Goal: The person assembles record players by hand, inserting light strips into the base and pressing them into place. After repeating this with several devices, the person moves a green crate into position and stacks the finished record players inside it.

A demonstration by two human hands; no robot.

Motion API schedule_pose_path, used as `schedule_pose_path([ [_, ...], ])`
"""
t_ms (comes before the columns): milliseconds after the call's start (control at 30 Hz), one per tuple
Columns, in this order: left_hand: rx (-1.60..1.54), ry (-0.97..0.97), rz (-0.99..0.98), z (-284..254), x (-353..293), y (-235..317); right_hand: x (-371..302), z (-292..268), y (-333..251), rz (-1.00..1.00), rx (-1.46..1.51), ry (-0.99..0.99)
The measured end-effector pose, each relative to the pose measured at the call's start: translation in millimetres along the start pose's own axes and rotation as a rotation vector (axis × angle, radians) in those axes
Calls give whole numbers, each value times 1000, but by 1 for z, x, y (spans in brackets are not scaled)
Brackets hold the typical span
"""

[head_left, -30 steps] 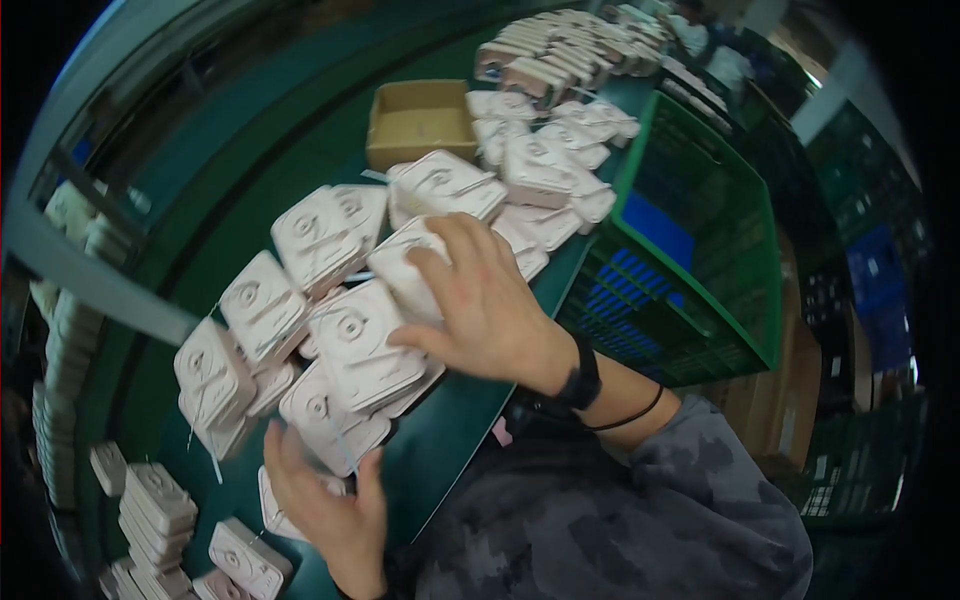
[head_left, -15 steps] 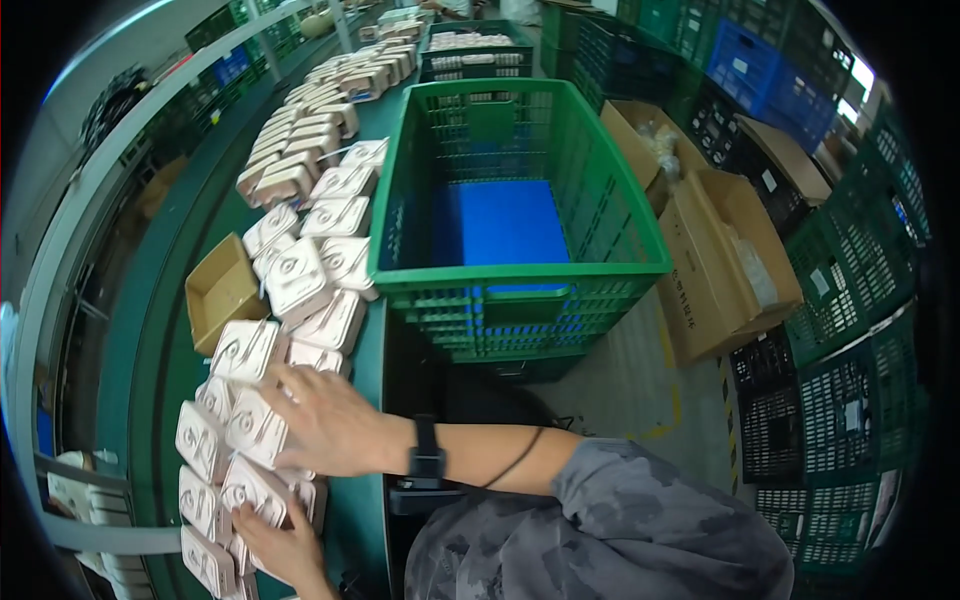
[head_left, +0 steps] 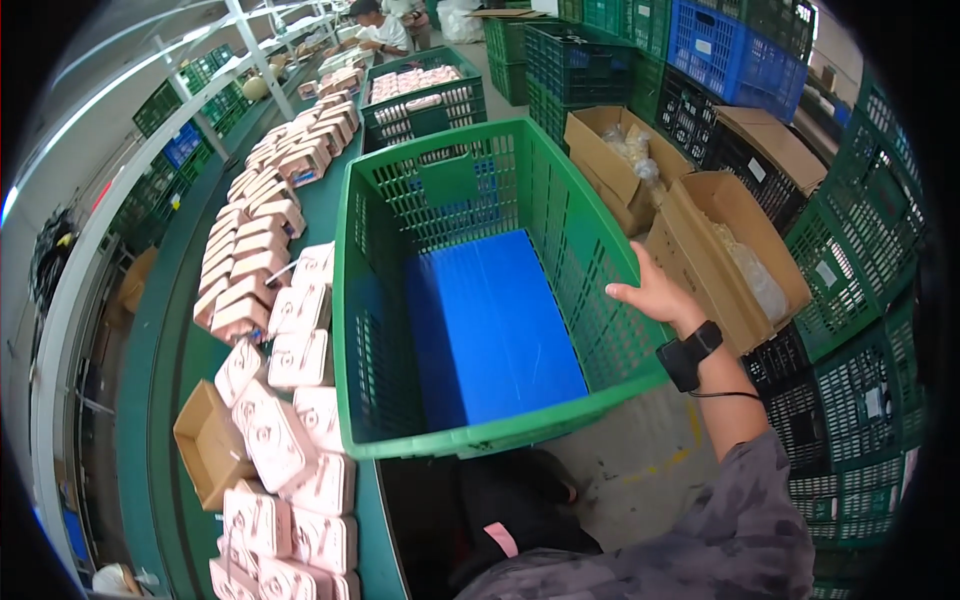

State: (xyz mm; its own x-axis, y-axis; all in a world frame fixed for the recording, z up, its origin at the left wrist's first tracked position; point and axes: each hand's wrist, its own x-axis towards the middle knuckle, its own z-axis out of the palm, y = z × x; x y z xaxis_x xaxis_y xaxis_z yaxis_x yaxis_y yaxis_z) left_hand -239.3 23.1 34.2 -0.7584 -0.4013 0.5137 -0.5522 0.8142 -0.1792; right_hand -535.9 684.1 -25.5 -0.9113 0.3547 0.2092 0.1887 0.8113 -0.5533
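Observation:
My right hand (head_left: 655, 287) is at the right rim of a large green plastic crate (head_left: 500, 440), thumb pointing in over the edge and fingers stretched apart. Whether the palm touches the rim I cannot tell. A blue sheet (head_left: 495, 325) lies flat on the crate's bottom. Left of the crate, pale pink box-shaped cases (head_left: 277, 440) with a curved line pattern lie in a loose pile on the green conveyor belt (head_left: 372, 520). My left hand is out of view.
A small open cardboard box (head_left: 212, 445) sits beside the pile. Further up the belt stand rows of pink cases (head_left: 240, 265). Behind is a filled crate (head_left: 425, 120); a person (head_left: 385, 35) is beyond. Cardboard cartons (head_left: 725, 260) and stacked crates (head_left: 840, 270) line the right.
My right hand has gone from the pink cases to the crate's right rim. My left hand, formerly on a case, has left the view. The view has shifted, showing the crate larger and lower.

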Motion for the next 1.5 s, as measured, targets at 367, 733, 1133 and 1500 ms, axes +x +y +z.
schedule_pose_path([
  [367,-1467,-1623,-140,-11,63,261,4,20,-48,350,133,-196],
  [733,-1497,-1610,-1152,3,26,365,1,0,-45,405,38,-385],
  [1133,-1097,-1535,-1056,-7,24,384,14,-18,-40,451,-63,-489],
  [1500,-982,-1169,-1173,-19,-18,411,396,23,-28,-409,-85,-136],
])
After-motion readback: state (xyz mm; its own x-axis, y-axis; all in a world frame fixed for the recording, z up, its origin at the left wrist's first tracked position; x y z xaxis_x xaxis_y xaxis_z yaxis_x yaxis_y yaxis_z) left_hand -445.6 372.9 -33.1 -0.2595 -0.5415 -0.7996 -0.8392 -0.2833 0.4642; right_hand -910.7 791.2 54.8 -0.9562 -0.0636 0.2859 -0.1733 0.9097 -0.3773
